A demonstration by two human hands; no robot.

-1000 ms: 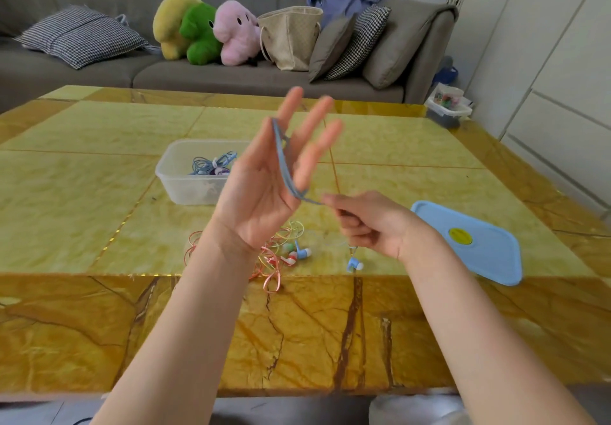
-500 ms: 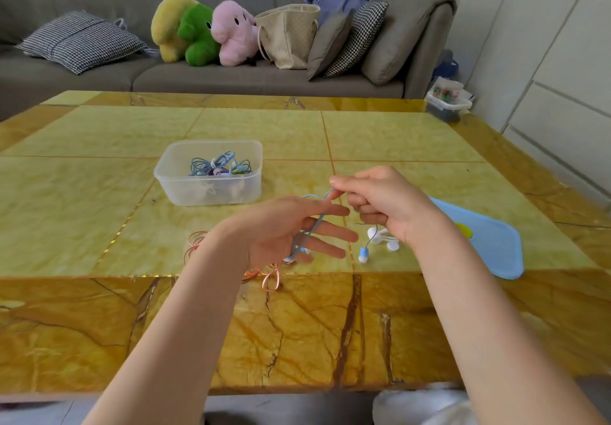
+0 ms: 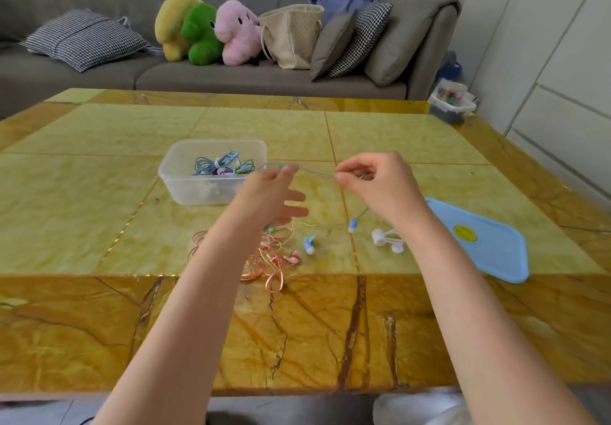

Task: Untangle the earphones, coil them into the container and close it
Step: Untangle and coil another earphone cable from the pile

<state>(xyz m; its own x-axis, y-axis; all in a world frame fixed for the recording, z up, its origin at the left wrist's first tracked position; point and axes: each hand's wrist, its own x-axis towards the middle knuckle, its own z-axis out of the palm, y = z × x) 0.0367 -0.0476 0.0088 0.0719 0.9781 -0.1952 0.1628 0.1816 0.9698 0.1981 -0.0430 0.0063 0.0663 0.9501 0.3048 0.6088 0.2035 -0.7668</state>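
Note:
A blue earphone cable (image 3: 315,173) is stretched between my hands above the table. My left hand (image 3: 274,196) pinches its left end near the clear plastic container (image 3: 185,186), which holds coiled blue earphones (image 3: 218,166). My right hand (image 3: 373,183) pinches the cable's other part, and two blue earbuds (image 3: 353,225) hang or lie below it. A tangle of pink and yellow earphones (image 3: 264,252) lies on the table under my left forearm. White earbuds (image 3: 386,241) lie next to the blue lid (image 3: 479,242) at the right.
The yellow marble table (image 3: 99,209) spreads wide to the left and far side. A grey sofa (image 3: 231,77) with plush toys, cushions and a bag stands behind it. A small box (image 3: 451,107) sits on the floor at the far right corner.
My left hand came down from upright, turned palm down, and moved toward the container. Both hands drew apart, so the blue cable now runs taut between them.

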